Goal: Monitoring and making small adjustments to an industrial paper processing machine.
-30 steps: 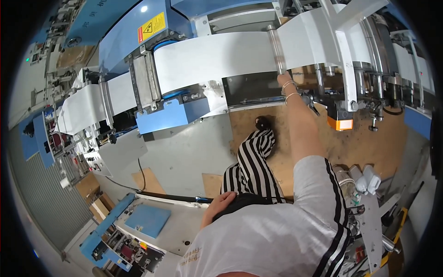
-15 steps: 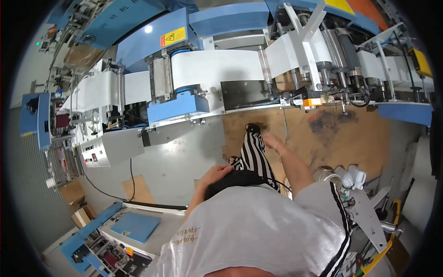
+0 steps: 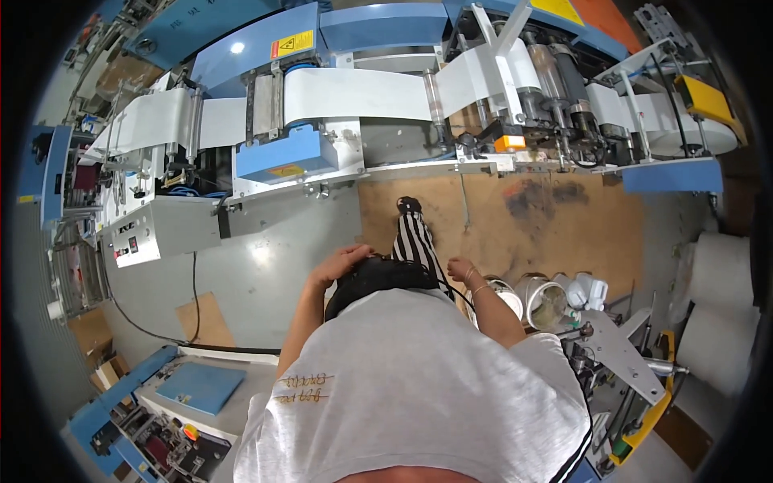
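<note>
My left hand rests on top of a black bag at my waist, its fingers stretched out flat. My right hand hangs apart at my right side, wearing a thin bracelet; its fingers are loosely curled, and nothing shows in them. A thin black cord runs from the bag toward my right hip. Beyond my hands, a long machine with blue covers carries a wide white paper web over metal rollers. Neither hand touches it.
White buckets and white plastic jugs stand at my right, beside a metal frame. Brown board covers floor ahead. A control box juts out at left; a cable trails below it. Another machine stands lower left.
My body has moved and turned, so the machine sits further left in view and more of the buckets shows. My right hand has swung back toward my waist; my left stays on the bag.
</note>
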A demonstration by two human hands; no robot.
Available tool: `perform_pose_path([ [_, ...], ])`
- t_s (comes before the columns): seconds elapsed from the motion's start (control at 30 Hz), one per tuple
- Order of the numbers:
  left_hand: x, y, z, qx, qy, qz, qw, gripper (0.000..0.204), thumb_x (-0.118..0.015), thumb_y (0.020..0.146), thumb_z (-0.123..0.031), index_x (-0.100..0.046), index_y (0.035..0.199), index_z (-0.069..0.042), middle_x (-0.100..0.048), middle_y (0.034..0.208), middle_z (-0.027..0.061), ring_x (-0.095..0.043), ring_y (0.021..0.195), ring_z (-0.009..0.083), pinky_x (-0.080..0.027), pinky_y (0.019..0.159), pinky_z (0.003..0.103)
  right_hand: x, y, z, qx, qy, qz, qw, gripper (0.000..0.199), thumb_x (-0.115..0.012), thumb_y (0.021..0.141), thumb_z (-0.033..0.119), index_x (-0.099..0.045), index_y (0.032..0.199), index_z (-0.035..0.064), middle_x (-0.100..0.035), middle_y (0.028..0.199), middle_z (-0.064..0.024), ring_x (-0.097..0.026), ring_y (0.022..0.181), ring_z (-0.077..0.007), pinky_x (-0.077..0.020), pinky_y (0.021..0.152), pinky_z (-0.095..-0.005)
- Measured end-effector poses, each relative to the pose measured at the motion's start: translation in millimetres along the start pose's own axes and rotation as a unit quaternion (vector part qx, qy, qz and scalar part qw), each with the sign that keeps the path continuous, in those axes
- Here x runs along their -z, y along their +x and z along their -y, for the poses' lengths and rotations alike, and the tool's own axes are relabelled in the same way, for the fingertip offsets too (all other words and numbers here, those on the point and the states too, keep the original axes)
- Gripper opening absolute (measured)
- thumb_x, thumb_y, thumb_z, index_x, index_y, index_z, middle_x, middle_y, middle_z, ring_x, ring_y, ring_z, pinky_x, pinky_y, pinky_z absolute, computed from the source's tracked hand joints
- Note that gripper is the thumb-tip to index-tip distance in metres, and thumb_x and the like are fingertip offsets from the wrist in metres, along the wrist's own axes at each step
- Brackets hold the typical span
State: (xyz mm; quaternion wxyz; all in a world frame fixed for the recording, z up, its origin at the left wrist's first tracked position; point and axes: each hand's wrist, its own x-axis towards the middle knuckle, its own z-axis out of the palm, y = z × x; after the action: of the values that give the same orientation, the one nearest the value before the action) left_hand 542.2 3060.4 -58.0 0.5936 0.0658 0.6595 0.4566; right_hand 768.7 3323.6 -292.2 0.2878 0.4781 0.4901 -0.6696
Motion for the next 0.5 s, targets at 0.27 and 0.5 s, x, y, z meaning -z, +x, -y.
perform_pose_path([
  [0.27,-5.4,-2.7,15.6,-0.017,-0.11,0.049,0.993,0.043,-0.039,0.082,-0.041,-0.05,0.106,-0.007,-0.054,0.099,0.0059,-0.047,0.092,0.0156,-0.034,0.081,0.028,-10.3,-32.6,13.2,0.0,-0.01,-0.058,0.998,0.04,-0.048,0.071,0.007,-0.043,0.111,0.0063,-0.054,0.076,-0.0044,-0.051,0.06,-0.0119,-0.0385,0.044,-0.0212],
  [0.5,-0.9,-1.2,37.6,0.003,-0.132,0.0,0.991,0.042,-0.04,0.081,-0.042,-0.053,0.102,-0.008,-0.056,0.088,0.0065,-0.049,0.08,0.0153,-0.036,0.075,0.026,-0.5,-19.5,-23.8,0.007,0.071,-0.041,0.997,0.045,-0.046,0.069,0.0,-0.04,0.114,0.0064,-0.046,0.062,-0.003,-0.041,0.047,-0.0112,-0.0295,0.034,-0.0231],
])
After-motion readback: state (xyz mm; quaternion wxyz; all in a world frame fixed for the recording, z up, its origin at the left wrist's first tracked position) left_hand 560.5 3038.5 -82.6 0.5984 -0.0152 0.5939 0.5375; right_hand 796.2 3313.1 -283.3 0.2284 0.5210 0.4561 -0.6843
